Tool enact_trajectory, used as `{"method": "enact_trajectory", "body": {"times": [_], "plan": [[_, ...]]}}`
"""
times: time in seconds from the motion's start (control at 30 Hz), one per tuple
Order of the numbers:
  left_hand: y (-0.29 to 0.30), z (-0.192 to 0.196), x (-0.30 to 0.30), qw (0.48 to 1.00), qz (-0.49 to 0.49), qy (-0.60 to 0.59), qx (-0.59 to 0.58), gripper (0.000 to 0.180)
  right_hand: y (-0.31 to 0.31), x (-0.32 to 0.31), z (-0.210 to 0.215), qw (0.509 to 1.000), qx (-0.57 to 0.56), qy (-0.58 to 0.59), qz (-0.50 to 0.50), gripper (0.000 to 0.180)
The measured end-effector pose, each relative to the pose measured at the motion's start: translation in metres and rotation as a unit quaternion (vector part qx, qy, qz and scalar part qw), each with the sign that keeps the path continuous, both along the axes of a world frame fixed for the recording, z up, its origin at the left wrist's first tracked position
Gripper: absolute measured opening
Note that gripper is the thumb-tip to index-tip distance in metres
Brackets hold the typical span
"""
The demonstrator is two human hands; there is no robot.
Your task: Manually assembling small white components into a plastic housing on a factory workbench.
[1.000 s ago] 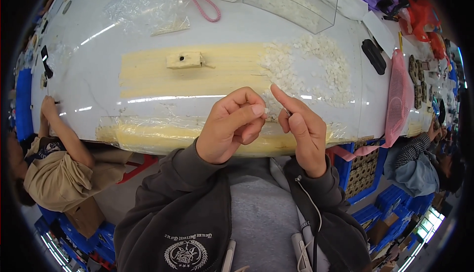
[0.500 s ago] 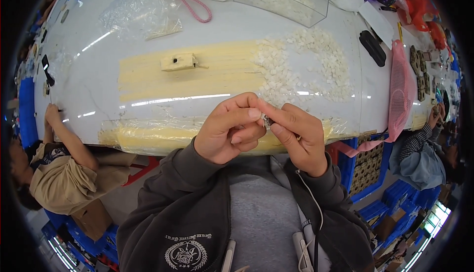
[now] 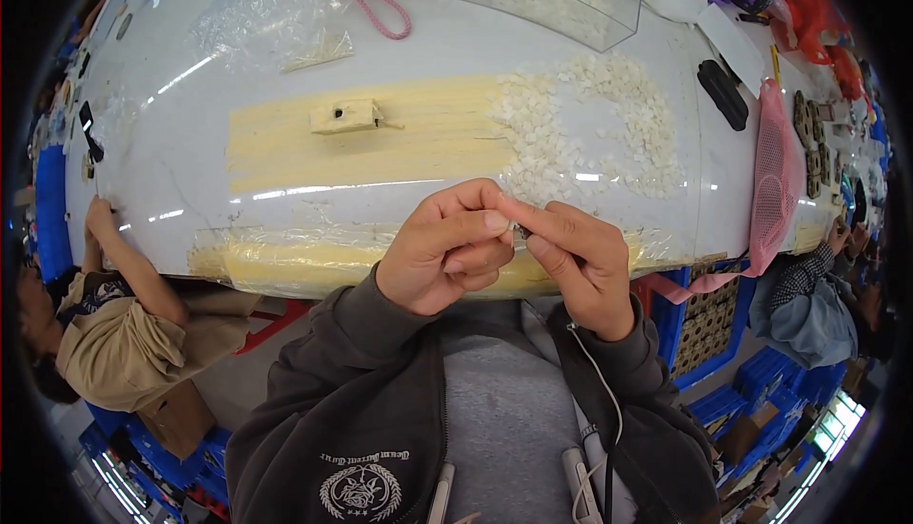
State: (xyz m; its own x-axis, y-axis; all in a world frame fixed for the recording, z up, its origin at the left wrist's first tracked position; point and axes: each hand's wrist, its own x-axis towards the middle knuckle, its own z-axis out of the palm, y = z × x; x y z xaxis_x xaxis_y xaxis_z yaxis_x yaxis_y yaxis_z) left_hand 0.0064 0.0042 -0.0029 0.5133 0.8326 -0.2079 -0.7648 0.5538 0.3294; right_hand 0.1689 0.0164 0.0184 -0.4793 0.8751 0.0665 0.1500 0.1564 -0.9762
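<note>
In the head view, above the near edge of the worktop (image 3: 176,177), pinching a small white chip (image 3: 512,226) between thumb and forefinger of the left hand (image 3: 445,248); with the right hand (image 3: 586,250) clamped at its fingertips on a small dark piece (image 3: 520,233), too covered to identify. Both hands touching or nearly so at the forefingers. Beyond them, between near and far edges, a loose scatter of white chips (image 3: 544,144); toward the far edge, a clear plastic box (image 3: 613,28) containing more. Left of the scatter, on yellow strips (image 3: 276,148), a holed cream block (image 3: 359,117). Draped over the near edge at right, a pink mesh bag (image 3: 772,186).
</note>
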Motion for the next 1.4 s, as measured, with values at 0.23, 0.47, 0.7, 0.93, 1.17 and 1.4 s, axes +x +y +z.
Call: {"method": "enact_trajectory", "body": {"times": [0.23, 0.47, 0.7, 0.93, 1.17, 1.4], "plan": [[-0.001, 0.003, 0.0, 1.0, 0.002, 0.02, -0.001, 0.007, 0.0, 0.003, 0.0, 1.0, -0.02, 0.008, 0.012, 0.036], [-0.002, 0.001, -0.001, 1.0, 0.013, 0.015, -0.021, 0.007, 0.002, 0.001, 0.002, 1.0, -0.024, -0.003, 0.011, 0.035], [-0.003, 0.006, -0.001, 0.998, 0.028, 0.058, -0.006, 0.003, -0.001, -0.007, -0.005, 0.999, 0.011, -0.012, -0.047, 0.033], [-0.004, 0.008, 0.0, 0.983, 0.07, 0.164, 0.041, 0.002, -0.002, -0.009, 0.004, 0.98, -0.115, 0.104, -0.124, 0.022], [-0.005, 0.007, 0.003, 0.981, 0.061, 0.182, 0.042, 0.002, -0.002, -0.011, 0.002, 0.97, -0.151, 0.145, -0.123, 0.012], [-0.002, -0.003, 0.003, 0.997, 0.062, 0.046, 0.019, 0.006, 0.021, -0.012, 0.003, 0.989, -0.028, -0.039, -0.139, 0.011]]}}
